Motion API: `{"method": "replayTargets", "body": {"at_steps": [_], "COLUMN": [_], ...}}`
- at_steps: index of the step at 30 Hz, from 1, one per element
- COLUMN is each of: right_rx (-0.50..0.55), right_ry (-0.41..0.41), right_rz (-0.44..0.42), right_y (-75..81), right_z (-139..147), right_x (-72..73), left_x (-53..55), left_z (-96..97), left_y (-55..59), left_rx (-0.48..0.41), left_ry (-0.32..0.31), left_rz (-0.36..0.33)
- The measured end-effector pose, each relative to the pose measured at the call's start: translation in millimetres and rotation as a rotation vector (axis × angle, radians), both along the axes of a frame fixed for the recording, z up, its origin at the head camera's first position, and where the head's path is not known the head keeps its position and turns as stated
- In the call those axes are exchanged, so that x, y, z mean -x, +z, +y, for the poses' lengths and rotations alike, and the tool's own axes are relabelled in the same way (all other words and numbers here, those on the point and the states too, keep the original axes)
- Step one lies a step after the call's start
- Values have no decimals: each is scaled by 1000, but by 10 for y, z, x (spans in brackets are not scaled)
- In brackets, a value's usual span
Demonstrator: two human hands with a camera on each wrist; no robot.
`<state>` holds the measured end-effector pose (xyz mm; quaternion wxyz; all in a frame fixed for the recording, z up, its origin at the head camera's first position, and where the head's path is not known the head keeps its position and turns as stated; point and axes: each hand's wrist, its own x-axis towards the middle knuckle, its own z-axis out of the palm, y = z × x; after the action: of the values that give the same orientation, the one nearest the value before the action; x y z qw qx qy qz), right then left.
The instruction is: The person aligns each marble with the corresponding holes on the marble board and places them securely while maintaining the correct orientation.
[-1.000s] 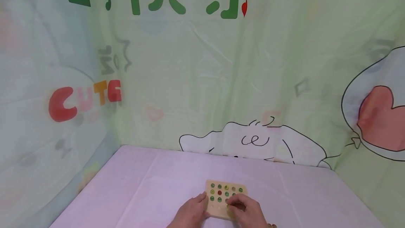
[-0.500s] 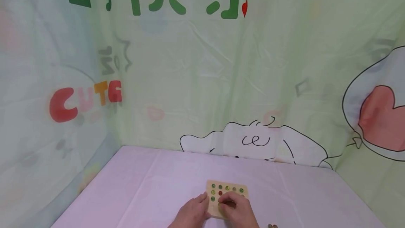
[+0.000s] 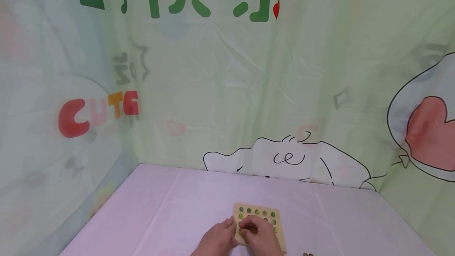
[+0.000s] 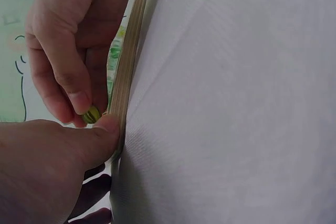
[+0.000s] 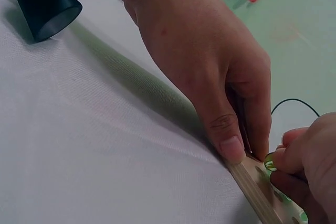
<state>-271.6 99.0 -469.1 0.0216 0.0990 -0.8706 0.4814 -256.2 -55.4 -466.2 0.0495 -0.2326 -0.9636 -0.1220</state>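
Observation:
A pale wooden board (image 3: 281,239) with rows of round hollows lies on the table, several green, yellow and other glass marbles (image 3: 257,211) sitting in it. My left hand (image 3: 217,238) holds the board's near left corner, thumb against the edge in the left wrist view. Over the board's left part, my right hand (image 3: 264,237) pinches a yellow-green glass marble (image 4: 91,115) between thumb and fingers. That marble is close to the board's surface near the left thumb; whether it touches a hollow, I cannot tell. The right hand hides some of the middle hollows.
Loose marbles (image 3: 308,254) lie on the pinkish-white tablecloth (image 3: 170,208), right of the board at the lower picture edge. Printed cloth walls (image 3: 199,90) stand behind and beside the table. A black wrist camera (image 5: 50,9) sits on the left wrist.
My right hand has moved left across the board with the marble, uncovering marbles on the right side. The left hand stays at the corner. The view has shifted slightly.

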Motion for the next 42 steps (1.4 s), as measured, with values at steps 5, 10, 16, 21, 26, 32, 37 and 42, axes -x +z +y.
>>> {"method": "replayTargets", "body": {"at_steps": [5, 10, 16, 21, 26, 32, 37, 42], "right_rx": [-10, -9, -18, -15, -25, -30, -46, -42], "right_ry": [19, 22, 36, 30, 28, -25, -44, -76], "right_rz": [-9, -42, -66, -56, -18, -13, 20, 38], "right_y": [-21, 2, 14, -6, -13, 48, 110, 160], "right_z": [-18, -43, -32, 5, 58, 105, 180, 271], "right_x": [11, 19, 12, -5, -33, -92, -151, -212], "left_x": [-6, 10, 26, 22, 19, 15, 10, 4], "left_z": [9, 18, 29, 37, 44, 48, 44, 25], "left_y": [0, 12, 29, 6, 1, 24, 30, 20], "left_rx": [-1, -11, -13, 7, 22, 17, 19, 21], "left_ry": [0, 9, 21, 6, -8, 6, 29, 39], "left_rz": [-13, -36, -87, -55, -22, -43, -77, -63]}}
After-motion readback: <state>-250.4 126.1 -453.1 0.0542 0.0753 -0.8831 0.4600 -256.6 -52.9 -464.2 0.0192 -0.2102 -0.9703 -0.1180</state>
